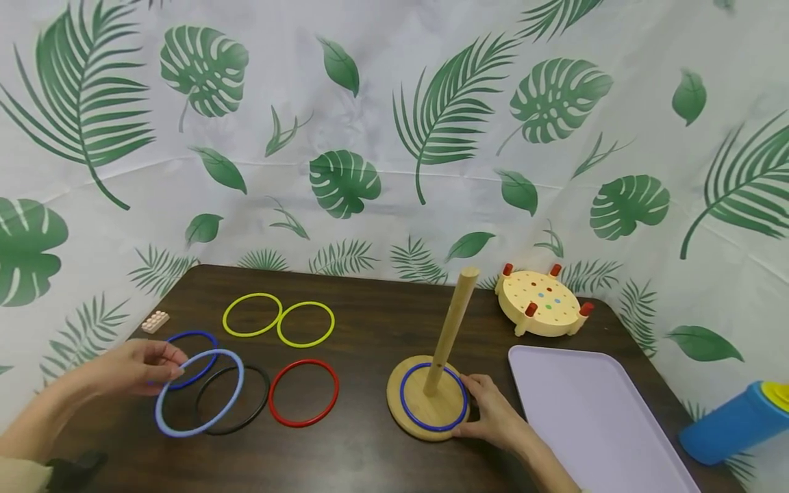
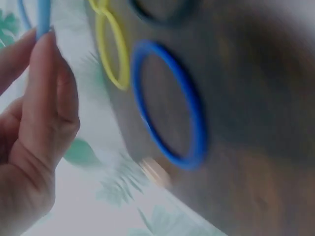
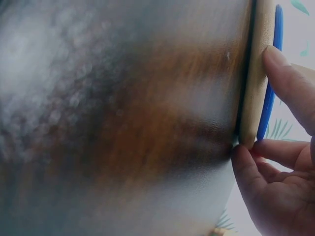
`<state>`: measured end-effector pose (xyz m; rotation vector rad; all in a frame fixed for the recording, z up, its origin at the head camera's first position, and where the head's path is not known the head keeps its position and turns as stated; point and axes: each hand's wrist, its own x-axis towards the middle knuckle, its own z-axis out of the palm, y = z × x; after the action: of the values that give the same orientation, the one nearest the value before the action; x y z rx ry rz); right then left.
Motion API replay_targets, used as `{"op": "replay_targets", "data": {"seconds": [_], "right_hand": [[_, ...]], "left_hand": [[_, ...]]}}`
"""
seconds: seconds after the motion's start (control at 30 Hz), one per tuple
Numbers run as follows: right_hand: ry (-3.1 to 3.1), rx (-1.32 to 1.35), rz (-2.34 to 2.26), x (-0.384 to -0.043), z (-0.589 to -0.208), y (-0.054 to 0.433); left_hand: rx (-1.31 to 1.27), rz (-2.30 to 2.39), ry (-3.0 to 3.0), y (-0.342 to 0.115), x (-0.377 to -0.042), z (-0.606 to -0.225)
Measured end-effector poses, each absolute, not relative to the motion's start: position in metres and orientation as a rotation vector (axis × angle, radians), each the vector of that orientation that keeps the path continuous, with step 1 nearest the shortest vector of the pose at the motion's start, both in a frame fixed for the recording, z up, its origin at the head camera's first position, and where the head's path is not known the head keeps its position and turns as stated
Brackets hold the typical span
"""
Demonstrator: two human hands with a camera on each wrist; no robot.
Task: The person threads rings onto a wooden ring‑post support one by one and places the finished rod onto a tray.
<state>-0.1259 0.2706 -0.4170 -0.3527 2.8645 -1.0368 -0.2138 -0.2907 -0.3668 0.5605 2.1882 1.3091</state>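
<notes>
My left hand (image 1: 138, 366) pinches a light blue ring (image 1: 179, 433) between thumb and fingertips, tilted up above the table. Behind it in the head view lie a dark blue ring (image 1: 196, 333) and a black ring (image 1: 266, 383), both partly overlapped. A red ring (image 1: 336, 383) lies to their right. At the right, a wooden peg stand (image 1: 453, 329) has another dark blue ring (image 1: 434, 428) lying on its round base, around the post. My right hand (image 1: 493, 418) grips the right edge of that base; the right wrist view shows thumb and fingers at its rim (image 3: 260, 88).
Two yellow rings (image 1: 306, 345) lie side by side farther back. A small pink block (image 1: 155, 322) sits near the left edge. On the right are a lilac tray (image 1: 579, 397), a cream round toy with red pegs (image 1: 539, 305) and a blue bottle (image 1: 727, 424). Leaf-patterned cloth hangs behind.
</notes>
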Motion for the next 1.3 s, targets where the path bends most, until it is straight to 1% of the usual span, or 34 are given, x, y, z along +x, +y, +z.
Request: {"op": "replay_targets", "data": {"seconds": [0.3,0.8,1.13,1.3], "right_hand": [[2.858,-0.347,-1.038,-0.125,-0.417,0.270],[2.874,-0.351,-1.003,-0.125,-0.417,0.272],[2.918,-0.374,-0.973,-0.125,-0.417,0.271],[2.930,-0.388,-0.955,-0.126,-0.417,0.272]], "left_hand": [[0.460,1.443,2.276,-0.206,-0.221,-0.324],[0.579,1.829,2.093,-0.084,-0.221,-0.267],[0.645,1.891,1.964,-0.018,-0.220,-0.251],[0.618,1.893,1.951,0.007,-0.223,-0.249]]}}
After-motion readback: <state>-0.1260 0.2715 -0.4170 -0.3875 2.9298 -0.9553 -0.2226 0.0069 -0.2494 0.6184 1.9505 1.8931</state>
